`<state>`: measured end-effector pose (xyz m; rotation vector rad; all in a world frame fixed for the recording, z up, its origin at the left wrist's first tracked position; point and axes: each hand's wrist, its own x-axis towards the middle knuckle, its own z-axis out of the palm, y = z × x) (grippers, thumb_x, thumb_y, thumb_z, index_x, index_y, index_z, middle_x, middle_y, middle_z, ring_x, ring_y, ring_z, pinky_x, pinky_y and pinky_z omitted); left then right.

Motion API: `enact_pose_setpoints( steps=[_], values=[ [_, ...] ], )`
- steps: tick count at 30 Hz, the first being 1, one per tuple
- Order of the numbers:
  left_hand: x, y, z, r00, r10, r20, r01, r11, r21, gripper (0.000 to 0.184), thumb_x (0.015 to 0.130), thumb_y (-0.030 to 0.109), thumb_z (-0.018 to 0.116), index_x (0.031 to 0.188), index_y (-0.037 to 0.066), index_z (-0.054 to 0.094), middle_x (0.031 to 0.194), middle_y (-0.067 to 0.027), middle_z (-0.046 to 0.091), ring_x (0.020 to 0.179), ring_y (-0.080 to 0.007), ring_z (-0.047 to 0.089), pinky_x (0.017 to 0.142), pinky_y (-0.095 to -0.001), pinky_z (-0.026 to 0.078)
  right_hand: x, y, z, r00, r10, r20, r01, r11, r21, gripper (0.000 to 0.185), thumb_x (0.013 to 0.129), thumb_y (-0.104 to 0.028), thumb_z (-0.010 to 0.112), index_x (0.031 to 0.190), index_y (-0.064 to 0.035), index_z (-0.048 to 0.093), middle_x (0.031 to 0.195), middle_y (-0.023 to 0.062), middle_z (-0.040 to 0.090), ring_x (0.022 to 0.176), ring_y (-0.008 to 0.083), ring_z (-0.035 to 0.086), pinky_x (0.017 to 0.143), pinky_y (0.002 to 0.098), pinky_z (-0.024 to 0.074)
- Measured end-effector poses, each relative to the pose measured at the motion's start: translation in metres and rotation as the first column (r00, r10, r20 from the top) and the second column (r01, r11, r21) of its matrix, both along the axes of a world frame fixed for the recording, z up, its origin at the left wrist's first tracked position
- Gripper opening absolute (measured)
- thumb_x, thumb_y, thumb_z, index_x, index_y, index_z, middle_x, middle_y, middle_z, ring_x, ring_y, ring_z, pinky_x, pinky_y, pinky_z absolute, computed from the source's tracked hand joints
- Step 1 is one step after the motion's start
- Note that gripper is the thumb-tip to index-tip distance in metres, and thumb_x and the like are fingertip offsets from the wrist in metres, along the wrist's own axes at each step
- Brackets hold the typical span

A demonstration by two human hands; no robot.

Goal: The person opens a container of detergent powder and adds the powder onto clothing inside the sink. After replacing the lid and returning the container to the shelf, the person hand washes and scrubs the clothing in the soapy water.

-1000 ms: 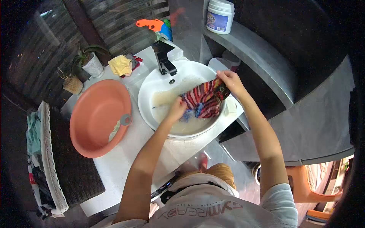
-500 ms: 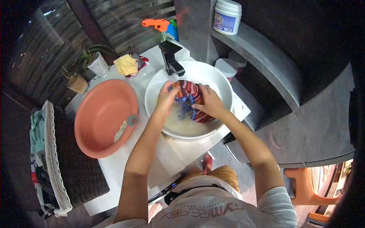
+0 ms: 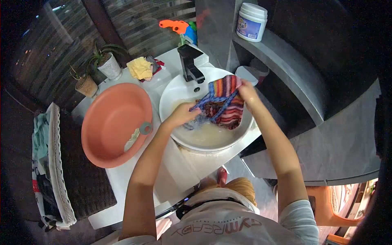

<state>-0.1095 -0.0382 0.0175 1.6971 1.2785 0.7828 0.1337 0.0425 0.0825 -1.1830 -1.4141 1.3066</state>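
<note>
A striped knitted item (image 3: 229, 111) in red, orange and dark tones, with blue braided cords, is stretched between my two hands over the white round sink (image 3: 166, 94). Its lower part lies at the cloudy water. My left hand (image 3: 184, 114) is closed on the blue cord at the item's left side. At its upper right edge, my right hand (image 3: 247, 91) pinches the striped knit. Just behind the item stands the black faucet (image 3: 190, 65).
An orange-pink basin (image 3: 116, 126) sits left of the sink. Behind it are two potted plants (image 3: 109, 66) and a yellow cloth (image 3: 140, 68). A white tub (image 3: 251, 22) stands on the curved shelf (image 3: 281, 61). A lace-edged basket (image 3: 59, 163) is at far left.
My hands have moved apart from their bunched hold, my right hand going right and up. The knitted item is now spread open, with its blue cords showing between my hands.
</note>
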Motion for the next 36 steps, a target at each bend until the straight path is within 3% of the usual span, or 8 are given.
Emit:
enact_pose_setpoints(
  steps=[4, 7, 10, 14, 17, 22, 26, 36],
  values=[
    [-0.020, 0.013, -0.029, 0.990, 0.136, 0.031, -0.132, 0.985, -0.108, 0.025, 0.090, 0.023, 0.047, 0.095, 0.003, 0.061, 0.075, -0.0041, 0.060, 0.062, -0.0100, 0.053, 0.054, -0.0247, 0.041, 0.034, 0.031, -0.030, 0.984, -0.052, -0.173, 0.056, 0.998, 0.014, 0.026, 0.081, -0.012, 0.049, 0.101, 0.0016, 0.059, 0.091, 0.0084, 0.063, 0.081, 0.0175, 0.059, 0.074, 0.0295, 0.0451],
    [-0.014, 0.014, -0.033, 0.795, 0.383, 0.470, -0.280, 0.920, -0.276, 0.031, 0.092, 0.019, 0.040, 0.116, 0.002, 0.048, 0.090, -0.0103, 0.063, 0.072, -0.0158, 0.060, 0.061, -0.0245, 0.047, 0.049, 0.026, -0.061, 0.774, -0.104, 0.625, -0.005, 0.985, 0.170, 0.025, 0.075, -0.011, 0.053, 0.093, 0.0034, 0.061, 0.077, 0.0175, 0.063, 0.074, 0.0222, 0.062, 0.066, 0.0341, 0.0456],
    [-0.002, 0.006, -0.024, 0.593, 0.421, 0.686, -0.169, 0.898, -0.406, 0.029, 0.093, 0.019, 0.038, 0.114, 0.002, 0.048, 0.099, -0.0132, 0.061, 0.087, -0.0196, 0.061, 0.076, -0.0304, 0.049, 0.057, 0.005, -0.099, 0.690, -0.035, 0.723, -0.225, 0.939, 0.261, 0.028, 0.072, -0.019, 0.059, 0.095, -0.0032, 0.062, 0.088, 0.0231, 0.061, 0.086, 0.0398, 0.058, 0.075, 0.0430, 0.0466],
    [0.004, 0.010, -0.045, 0.394, 0.528, 0.752, -0.165, 0.846, -0.507, 0.035, 0.085, 0.015, 0.042, 0.118, 0.001, 0.045, 0.107, -0.0172, 0.058, 0.095, -0.0265, 0.059, 0.081, -0.0372, 0.047, 0.050, -0.004, -0.108, 0.679, -0.028, 0.733, -0.260, 0.925, 0.276, 0.029, 0.074, -0.020, 0.060, 0.098, -0.0032, 0.060, 0.086, 0.0226, 0.061, 0.084, 0.0384, 0.059, 0.075, 0.0410, 0.0459],
    [0.019, 0.017, -0.060, 0.404, 0.509, 0.760, -0.121, 0.854, -0.507, 0.037, 0.082, 0.014, 0.044, 0.117, 0.000, 0.045, 0.107, -0.0166, 0.057, 0.100, -0.0267, 0.057, 0.084, -0.0361, 0.045, 0.043, -0.002, -0.095, 0.961, 0.142, 0.239, -0.120, 0.987, -0.105, 0.025, 0.084, -0.011, 0.051, 0.107, -0.0028, 0.057, 0.089, 0.0108, 0.063, 0.084, 0.0181, 0.058, 0.077, 0.0304, 0.0462],
    [0.085, 0.018, -0.047, 0.557, 0.363, 0.747, -0.163, 0.930, -0.330, 0.051, 0.088, 0.041, 0.049, 0.122, 0.002, 0.044, 0.113, -0.0094, 0.055, 0.105, -0.0209, 0.052, 0.092, -0.0330, 0.040, 0.015, -0.017, -0.055, 0.958, 0.145, -0.247, -0.192, 0.965, -0.177, 0.032, 0.088, -0.010, 0.045, 0.118, -0.0007, 0.050, 0.105, 0.0091, 0.059, 0.094, 0.0154, 0.055, 0.084, 0.0282, 0.0436],
    [0.107, 0.023, -0.031, 0.752, 0.205, 0.626, -0.205, 0.976, -0.074, 0.041, 0.090, 0.031, 0.053, 0.123, 0.007, 0.045, 0.112, -0.0049, 0.055, 0.101, -0.0148, 0.051, 0.087, -0.0294, 0.040, 0.000, -0.021, -0.052, 0.980, 0.157, -0.119, -0.167, 0.982, -0.087, 0.029, 0.087, -0.010, 0.049, 0.114, -0.0003, 0.053, 0.102, 0.0085, 0.060, 0.093, 0.0156, 0.055, 0.085, 0.0278, 0.0416],
    [0.054, 0.044, -0.030, 0.228, 0.467, 0.854, -0.496, 0.811, -0.311, 0.020, 0.086, 0.012, 0.046, 0.103, 0.002, 0.049, 0.096, -0.0084, 0.059, 0.086, -0.0170, 0.058, 0.080, -0.0332, 0.046, 0.001, -0.058, -0.085, 0.947, -0.039, 0.320, -0.047, 0.966, 0.255, 0.027, 0.083, -0.021, 0.059, 0.085, 0.0057, 0.063, 0.078, 0.0154, 0.064, 0.073, 0.0260, 0.062, 0.068, 0.0337, 0.0477]
  ],
)
